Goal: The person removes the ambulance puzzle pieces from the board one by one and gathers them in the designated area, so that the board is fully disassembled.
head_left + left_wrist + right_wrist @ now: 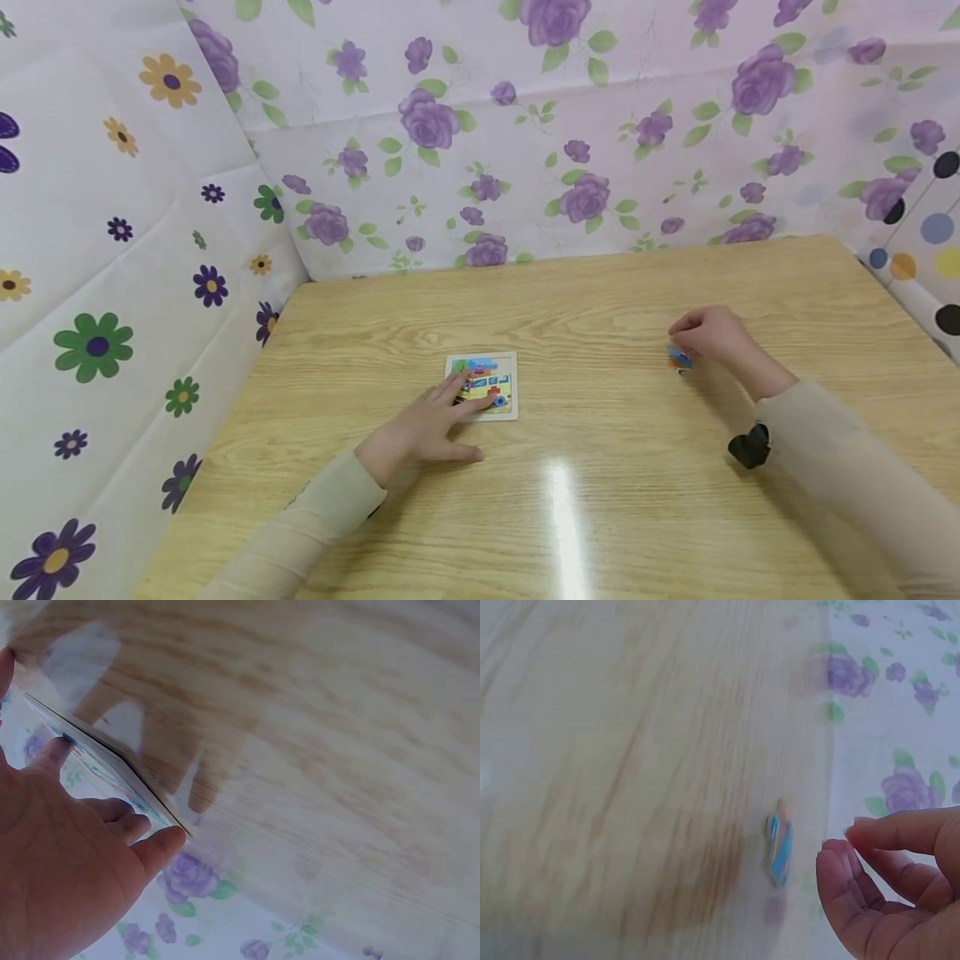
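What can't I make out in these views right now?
Head: lower left of the board, covered by the left hand.
Left wrist: the board's picture, nearly edge-on and partly behind fingers; the left hand itself is cut off by the left edge.
Right wrist: the piece's print, blurred; too small in the head view.
Head: right hand's fingertips, too small to read contact.

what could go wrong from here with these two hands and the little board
The right hand might miss or nudge the small blue-and-orange item, as the fingertips stand apart from it in the right wrist view. The left hand could slide the picture board across the table, since its fingers rest on it. Those fingers also cover part of the picture, so a detail underneath might be overlooked.
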Available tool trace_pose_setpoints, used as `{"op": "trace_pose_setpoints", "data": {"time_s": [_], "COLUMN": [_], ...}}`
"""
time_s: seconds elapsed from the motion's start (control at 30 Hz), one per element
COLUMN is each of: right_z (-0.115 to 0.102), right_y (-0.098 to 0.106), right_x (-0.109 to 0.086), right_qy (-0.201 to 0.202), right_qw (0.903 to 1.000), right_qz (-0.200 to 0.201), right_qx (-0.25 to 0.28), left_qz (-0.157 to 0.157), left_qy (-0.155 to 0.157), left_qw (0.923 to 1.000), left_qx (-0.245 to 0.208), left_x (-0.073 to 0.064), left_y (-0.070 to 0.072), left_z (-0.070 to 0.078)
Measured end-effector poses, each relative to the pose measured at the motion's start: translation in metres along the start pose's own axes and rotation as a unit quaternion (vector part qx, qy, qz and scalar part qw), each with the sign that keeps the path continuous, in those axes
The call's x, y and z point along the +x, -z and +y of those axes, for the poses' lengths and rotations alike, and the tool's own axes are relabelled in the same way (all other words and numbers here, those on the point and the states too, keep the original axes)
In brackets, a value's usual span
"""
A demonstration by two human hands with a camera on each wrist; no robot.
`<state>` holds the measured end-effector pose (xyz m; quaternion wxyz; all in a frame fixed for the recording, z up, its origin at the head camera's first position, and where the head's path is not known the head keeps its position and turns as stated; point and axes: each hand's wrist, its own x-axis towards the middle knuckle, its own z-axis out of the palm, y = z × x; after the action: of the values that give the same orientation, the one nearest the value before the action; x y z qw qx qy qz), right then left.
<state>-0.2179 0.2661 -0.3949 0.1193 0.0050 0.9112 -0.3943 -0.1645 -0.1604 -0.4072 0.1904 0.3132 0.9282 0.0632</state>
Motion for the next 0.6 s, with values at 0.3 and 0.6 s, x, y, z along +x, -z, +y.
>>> {"op": "trace_pose_setpoints", "data": {"time_s": [0.3, 0.6], "right_z": [-0.037, -0.077], "right_y": [-0.018, -0.044], "right_x": [0.007, 0.014], "right_qy": [0.024, 0.063], "right_qw": [0.9994, 0.9974], "right_qz": [-0.007, -0.008], "right_qx": [0.026, 0.033], "left_qz": [-0.010, -0.019], "left_qy": [0.024, 0.043], "left_qw": [0.9996, 0.9986], "left_qx": [-0.012, -0.022], "left_x": [-0.001, 0.000], "left_y": [0.002, 0.001], "left_z": [0.002, 0.001]}}
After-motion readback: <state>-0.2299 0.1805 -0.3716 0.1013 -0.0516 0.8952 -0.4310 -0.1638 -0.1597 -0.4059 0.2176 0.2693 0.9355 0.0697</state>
